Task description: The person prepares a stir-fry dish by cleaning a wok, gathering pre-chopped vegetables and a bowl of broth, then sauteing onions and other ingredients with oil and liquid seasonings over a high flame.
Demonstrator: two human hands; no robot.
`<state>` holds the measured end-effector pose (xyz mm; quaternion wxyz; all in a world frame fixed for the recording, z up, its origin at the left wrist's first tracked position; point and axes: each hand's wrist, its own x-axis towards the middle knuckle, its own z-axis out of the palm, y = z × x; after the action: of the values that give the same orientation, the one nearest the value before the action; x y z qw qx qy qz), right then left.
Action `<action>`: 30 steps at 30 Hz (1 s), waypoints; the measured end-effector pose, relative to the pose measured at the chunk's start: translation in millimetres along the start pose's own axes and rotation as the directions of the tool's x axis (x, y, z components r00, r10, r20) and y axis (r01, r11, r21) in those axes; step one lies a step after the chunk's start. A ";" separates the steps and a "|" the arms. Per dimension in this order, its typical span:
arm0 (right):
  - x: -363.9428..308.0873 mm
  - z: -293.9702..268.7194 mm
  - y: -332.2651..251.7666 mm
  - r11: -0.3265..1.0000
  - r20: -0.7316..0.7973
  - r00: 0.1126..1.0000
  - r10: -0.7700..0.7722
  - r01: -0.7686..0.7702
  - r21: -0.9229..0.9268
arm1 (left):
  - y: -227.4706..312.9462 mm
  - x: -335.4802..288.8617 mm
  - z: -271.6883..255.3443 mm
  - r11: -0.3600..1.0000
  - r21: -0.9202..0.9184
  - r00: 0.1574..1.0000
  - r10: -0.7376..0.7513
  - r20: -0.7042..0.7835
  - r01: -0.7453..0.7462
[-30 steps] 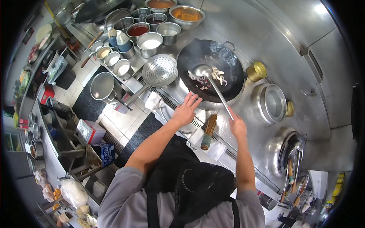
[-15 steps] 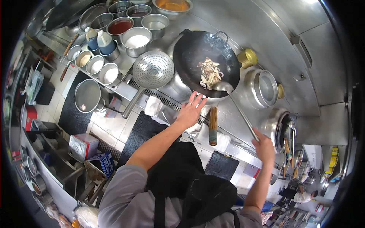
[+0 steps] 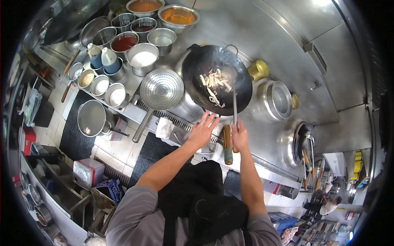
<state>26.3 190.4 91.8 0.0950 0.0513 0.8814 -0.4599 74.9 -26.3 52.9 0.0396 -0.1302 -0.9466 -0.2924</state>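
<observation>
A dark round wok (image 3: pixel 197 88) sits on the steel stove in front of me. Pale, browned strips of food (image 3: pixel 214 102) lie in it, and some steam blurs its far side. My right hand (image 3: pixel 240 136) is closed round the long handle of a ladle (image 3: pixel 234 102), whose bowl is among the food, partly lost in the haze. My left hand (image 3: pixel 201 133) is at the wok's near rim, fingers spread; its thumb and any contact underneath are hidden. Beside it is some white cloth (image 3: pixel 217 131). A bamboo brush (image 3: pixel 227 141) lies between my hands.
A perforated strainer (image 3: pixel 162 89) rests left of the wok. Beyond it stand pots of white powder (image 3: pixel 143 58), red liquid (image 3: pixel 124 42) and orange liquid (image 3: pixel 177 16). A lidded steel pot (image 3: pixel 276 100) and a gold can (image 3: pixel 258 70) are on the right. A folded cloth (image 3: pixel 164 128) lies on the front edge.
My right hand and the ladle have swung left, and the ladle's bowl has gone from the near rim farther into the wok. The food has spread. My left hand stays at the rim.
</observation>
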 end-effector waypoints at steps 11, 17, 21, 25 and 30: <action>38.3 -8.9 -3.5 0.987 -0.080 0.996 -0.050 0.036 -0.158 | 4.8 1.2 -3.5 1.000 -0.028 0.999 -0.001 0.054 0.003; -2.0 -51.6 49.0 0.797 0.108 0.896 -0.430 0.433 -0.421 | 8.0 0.7 -1.3 1.000 -0.031 1.000 0.002 0.020 -0.001; -51.8 -118.4 6.8 0.610 0.145 0.941 -0.307 0.312 -0.729 | 1.2 -3.6 -1.7 1.000 0.007 1.000 0.022 0.018 -0.022; -107.2 -187.7 -75.8 0.680 0.117 0.967 -0.227 0.244 -0.692 | 2.6 -3.5 1.8 1.000 0.012 0.999 0.024 0.032 -0.024; -132.4 -238.1 -81.0 0.788 0.184 0.982 -0.042 0.145 -0.598 | 18.6 -0.6 3.8 0.999 0.036 0.999 -0.022 0.023 0.021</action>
<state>112.5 339.0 318.2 0.1540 -0.0630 0.9732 -0.1585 80.5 -9.5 59.7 0.0279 -0.1225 -0.9534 -0.2742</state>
